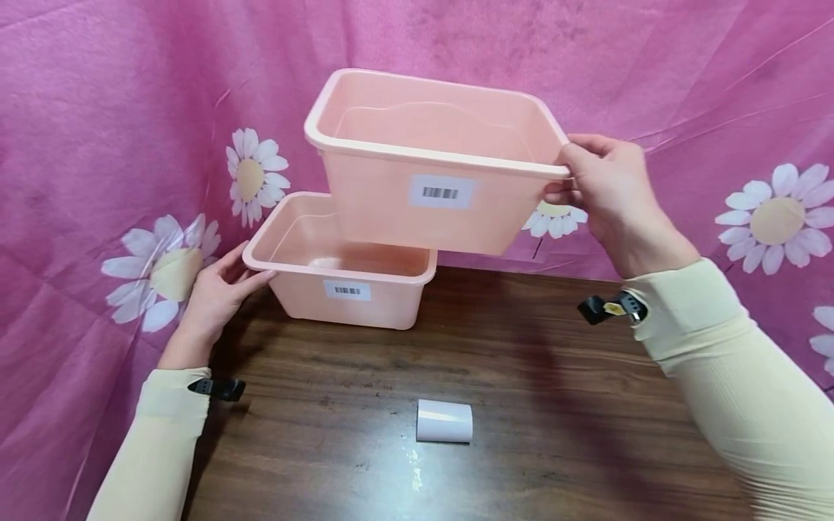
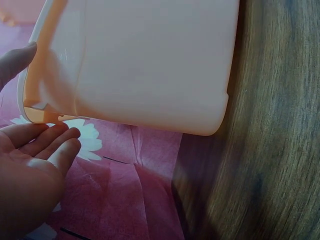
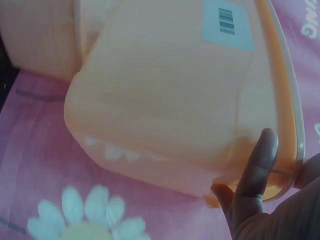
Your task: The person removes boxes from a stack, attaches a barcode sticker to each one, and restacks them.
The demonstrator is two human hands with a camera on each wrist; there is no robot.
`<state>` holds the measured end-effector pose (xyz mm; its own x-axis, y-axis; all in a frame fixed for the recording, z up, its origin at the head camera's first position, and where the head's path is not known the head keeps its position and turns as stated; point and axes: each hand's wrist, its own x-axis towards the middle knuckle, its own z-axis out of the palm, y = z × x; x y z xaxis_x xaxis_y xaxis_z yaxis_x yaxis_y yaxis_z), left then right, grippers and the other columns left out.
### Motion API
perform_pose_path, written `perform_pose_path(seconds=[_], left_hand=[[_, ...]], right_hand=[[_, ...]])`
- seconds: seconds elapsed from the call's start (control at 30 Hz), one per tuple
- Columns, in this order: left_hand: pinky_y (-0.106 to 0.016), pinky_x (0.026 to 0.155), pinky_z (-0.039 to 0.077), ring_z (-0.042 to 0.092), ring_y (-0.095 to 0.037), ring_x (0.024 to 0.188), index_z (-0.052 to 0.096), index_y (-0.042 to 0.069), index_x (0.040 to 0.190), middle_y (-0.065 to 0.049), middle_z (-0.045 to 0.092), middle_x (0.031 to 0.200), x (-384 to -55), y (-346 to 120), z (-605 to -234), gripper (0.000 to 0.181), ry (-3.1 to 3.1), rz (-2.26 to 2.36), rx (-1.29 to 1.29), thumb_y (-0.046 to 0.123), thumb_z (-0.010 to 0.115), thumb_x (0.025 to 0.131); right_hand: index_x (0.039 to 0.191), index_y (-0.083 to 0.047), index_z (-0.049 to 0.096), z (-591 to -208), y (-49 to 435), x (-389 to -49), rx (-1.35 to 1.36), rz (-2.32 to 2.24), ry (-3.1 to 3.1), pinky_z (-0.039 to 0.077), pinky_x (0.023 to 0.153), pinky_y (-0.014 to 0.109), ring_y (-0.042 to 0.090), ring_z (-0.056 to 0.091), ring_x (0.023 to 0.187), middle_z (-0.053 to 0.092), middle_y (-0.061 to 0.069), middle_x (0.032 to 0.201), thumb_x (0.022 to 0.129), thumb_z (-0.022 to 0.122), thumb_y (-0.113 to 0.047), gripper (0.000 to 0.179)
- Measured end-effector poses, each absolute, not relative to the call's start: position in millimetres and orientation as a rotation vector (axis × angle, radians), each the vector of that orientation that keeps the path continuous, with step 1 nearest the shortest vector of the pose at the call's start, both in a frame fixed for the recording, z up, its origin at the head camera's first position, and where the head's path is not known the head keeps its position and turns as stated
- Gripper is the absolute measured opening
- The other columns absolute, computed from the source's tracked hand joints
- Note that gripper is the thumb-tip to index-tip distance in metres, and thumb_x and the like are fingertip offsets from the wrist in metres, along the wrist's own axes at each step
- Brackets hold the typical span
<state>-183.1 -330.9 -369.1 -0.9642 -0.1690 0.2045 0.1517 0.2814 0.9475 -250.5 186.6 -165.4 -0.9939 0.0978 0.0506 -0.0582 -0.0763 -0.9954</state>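
My right hand [image 1: 612,188] grips the right end of a pink plastic bin [image 1: 378,184] by its rim, thumb at the front and fingers underneath. This bin is held up in the air, overlapping the back of a second pink bin in the head view. The lower bin [image 1: 306,297] stands upright on the table, with a barcode label on its front. My left hand [image 1: 218,293] holds that bin's left corner, thumb on the front rim and fingers at the end rim. In the left wrist view, fingertips [image 2: 72,132] lie right under the rim.
A white curved piece [image 1: 444,421], like a short cylinder, lies on the dark wooden table [image 1: 326,405] near the front. Pink cloth [image 1: 456,36] with white daisies hangs behind and at the left. A barcode label [image 1: 441,192] is on the raised bin's front.
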Motion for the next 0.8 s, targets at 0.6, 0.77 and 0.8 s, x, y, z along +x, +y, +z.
perform_pose_path(seconds=[0.6,0.77,0.8], left_hand=[[-0.008,0.112,0.050,0.059,0.003,0.138,0.051,0.007,0.168,-0.020,0.055,0.168,-182,-330,-370,0.074,-2.281,-1.717,-0.028,0.008,0.083,0.101],[-0.007,0.110,0.051,0.060,0.006,0.136,0.051,0.005,0.167,-0.015,0.057,0.168,-182,-328,-369,0.072,-2.274,-1.707,-0.031,0.007,0.083,0.101],[-0.008,0.110,0.051,0.060,0.006,0.136,0.051,0.004,0.167,-0.013,0.058,0.167,-182,-327,-369,0.073,-2.277,-1.701,-0.026,0.008,0.083,0.101]], right_hand=[[0.149,0.006,0.058,-178,89,-253,-0.009,2.250,-2.111,0.065,0.057,0.024,0.008,0.068,0.052,0.072,0.003,0.084,0.104,0.058,-0.003,0.046],[0.170,0.006,0.034,-184,76,-251,-0.022,2.290,-2.128,0.065,0.058,0.022,0.007,0.068,0.053,0.068,0.011,0.104,0.104,0.056,-0.003,0.070],[0.172,0.005,0.029,-186,75,-251,-0.023,2.293,-2.136,0.065,0.058,0.022,0.007,0.068,0.053,0.068,0.011,0.104,0.104,0.055,-0.004,0.074]])
